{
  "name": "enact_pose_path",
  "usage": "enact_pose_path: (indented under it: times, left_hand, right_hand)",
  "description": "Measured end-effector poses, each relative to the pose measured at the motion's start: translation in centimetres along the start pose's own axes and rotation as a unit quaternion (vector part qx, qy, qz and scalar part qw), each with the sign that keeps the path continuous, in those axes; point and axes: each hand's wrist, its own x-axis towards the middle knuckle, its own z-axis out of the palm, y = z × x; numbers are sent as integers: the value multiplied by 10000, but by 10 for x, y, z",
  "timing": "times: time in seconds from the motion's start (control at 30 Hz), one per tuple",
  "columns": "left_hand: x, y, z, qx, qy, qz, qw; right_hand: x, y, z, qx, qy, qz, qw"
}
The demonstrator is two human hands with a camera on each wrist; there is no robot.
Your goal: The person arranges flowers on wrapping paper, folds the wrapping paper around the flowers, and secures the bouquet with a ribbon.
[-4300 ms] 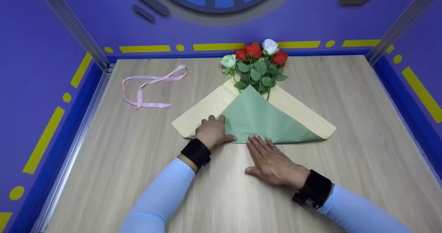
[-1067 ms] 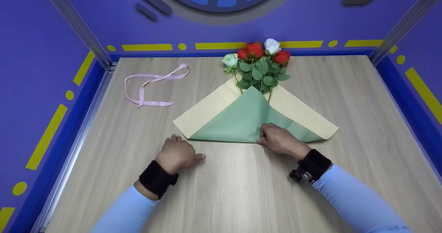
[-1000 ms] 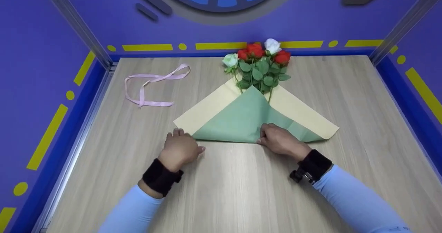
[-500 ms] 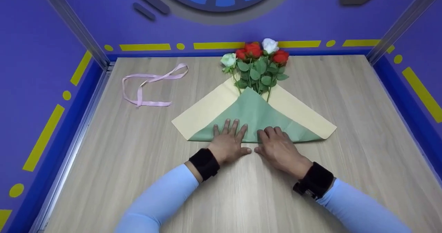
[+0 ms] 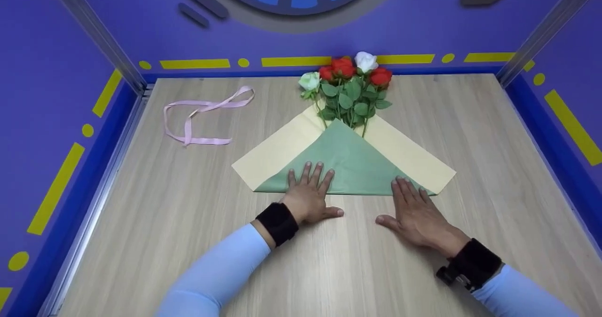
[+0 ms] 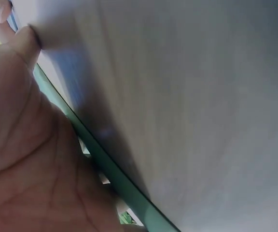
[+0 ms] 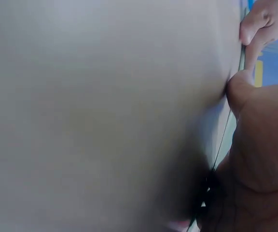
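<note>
A sheet of wrapping paper, green outside [image 5: 350, 159] and cream inside [image 5: 277, 152], lies with its near part folded up into a triangle. Under the fold's tip run the stems of several artificial roses [image 5: 345, 70], red and white, with green leaves. My left hand [image 5: 308, 197] rests with spread, straight fingers on the green fold, left of its middle. Straight fingers of my right hand [image 5: 421, 218] press the fold near its right corner. Both thumbs lie on the table in front of the folded edge. In the left wrist view the green edge [image 6: 115, 174] passes beneath the palm.
A pink ribbon [image 5: 207, 142] lies loosely looped at the table's back left. The wooden table [image 5: 329, 270] is enclosed by blue-purple panels [image 5: 263, 39] at the back and sides. The blooms reach the back edge.
My left hand came from the paper's left corner onto the fold. My right hand uncurled and slid right along the folded edge. The fold's right side now lies flatter.
</note>
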Motion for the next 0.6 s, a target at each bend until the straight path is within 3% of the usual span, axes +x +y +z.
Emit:
enact_pose_path:
  times: [0.1, 0.2, 0.27, 0.37, 0.47, 0.53, 0.6]
  left_hand:
    - [-2, -1, -1, 26, -5, -2, 10000]
    - [-2, -2, 0, -22, 62, 4, 10000]
    - [-2, -1, 0, -82, 100, 16, 9999]
    - [-2, -1, 0, -222, 143, 14, 9996]
    - [-3, -2, -1, -322, 184, 6, 9993]
    - [-2, -2, -1, -343, 186, 5, 9992]
    - [-1, -2, 0, -319, 188, -12, 9993]
  right_hand:
    - [-2, -1, -6, -144, -90, 110, 9998]
    - [1, -11, -15, -649, -50, 243, 9976]
    - [5, -18, -22, -1050, 291, 257, 9937]
    - [16, -28, -26, -1352, 1187, -38, 9837]
    - [33, -42, -24, -1089, 1928, -664, 9729]
    - [44, -52, -20, -837, 2048, -961, 9705]
    - [55, -62, -15, -520, 1910, -942, 9757]
